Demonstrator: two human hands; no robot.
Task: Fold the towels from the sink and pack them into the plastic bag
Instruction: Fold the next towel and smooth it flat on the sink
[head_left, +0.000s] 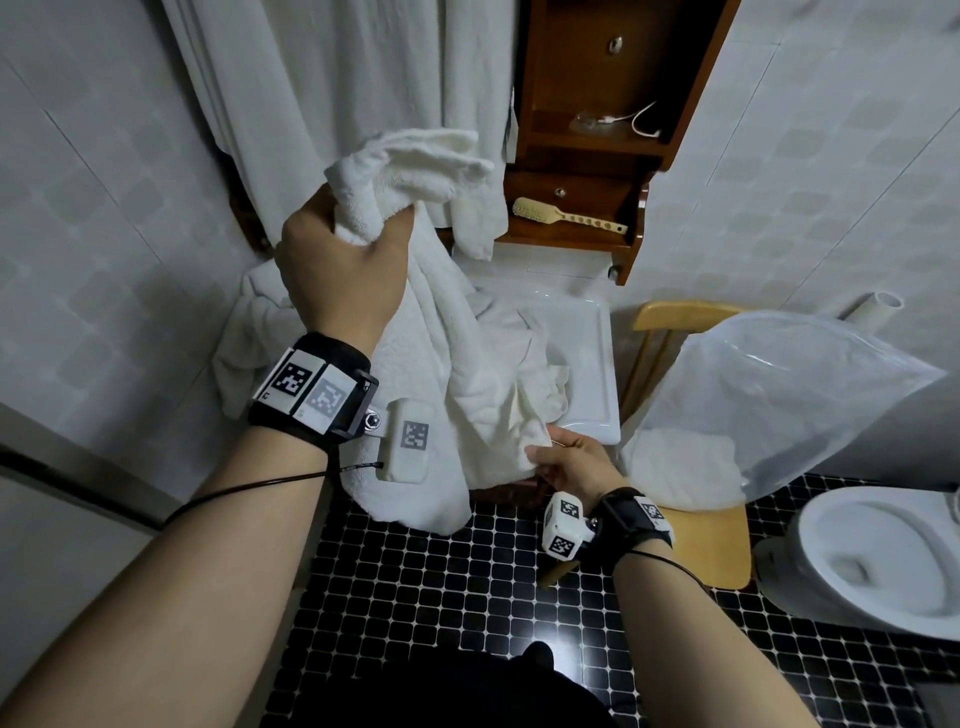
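A white towel (457, 332) hangs from my left hand (337, 260), which grips its bunched upper end high above the white sink (605, 364). My right hand (566, 460) pinches a lower edge of the same towel at the sink's front rim. More white towel cloth (249, 332) lies heaped on the sink's left side. To the right, a clear plastic bag (789, 395) stands open on a wooden chair (722, 540), with a folded white towel (680, 473) inside at its bottom.
A wooden wall cabinet (587, 156) with a brush (566, 217) on its shelf hangs behind the sink. A white curtain (332, 88) drapes at the back left. A toilet (878, 551) stands at the right on the black mosaic floor (441, 597).
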